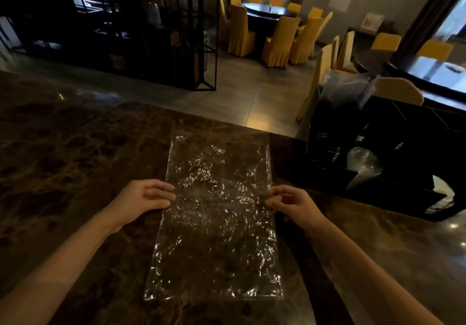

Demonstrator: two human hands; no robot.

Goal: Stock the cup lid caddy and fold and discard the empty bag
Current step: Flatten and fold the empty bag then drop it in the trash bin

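Note:
A clear, crinkled plastic bag (216, 213) lies flat and empty on the dark marble counter (75, 153), its long side running away from me. My left hand (146, 197) rests at the bag's left edge with its fingertips on the plastic. My right hand (290, 202) pinches the bag's right edge at about the same height. To the right stands the black lid caddy (373, 148), with stacks of clear lids (363, 162) showing in its compartments.
The counter's far edge runs just beyond the bag, with tiled floor behind it. A black metal shelf unit (161, 29) stands at the back left. Yellow-covered chairs (277, 42) and dark round tables fill the room behind the caddy.

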